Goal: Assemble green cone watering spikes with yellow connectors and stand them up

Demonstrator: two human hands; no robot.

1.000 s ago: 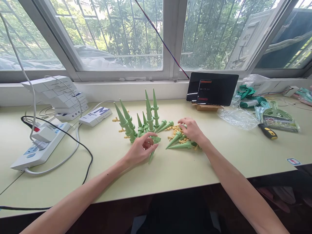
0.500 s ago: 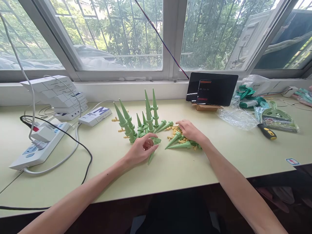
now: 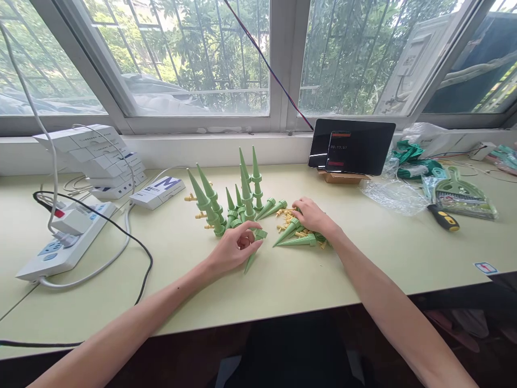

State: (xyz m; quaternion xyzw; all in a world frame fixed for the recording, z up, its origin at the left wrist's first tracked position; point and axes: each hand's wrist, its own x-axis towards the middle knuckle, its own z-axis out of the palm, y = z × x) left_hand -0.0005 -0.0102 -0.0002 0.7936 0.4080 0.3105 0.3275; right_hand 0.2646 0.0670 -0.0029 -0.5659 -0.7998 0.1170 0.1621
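Left hand pinched on a green spike, tip slanting nearward over the desk! Right hand, well apart, down at the yellow pieces; whether it's gripping any, can't tell.

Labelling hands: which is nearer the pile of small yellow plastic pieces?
Right: right hand is over the pile; left hand is left of it, holding a green plastic spike.

From head height, facing forward and down, apparently close above table.
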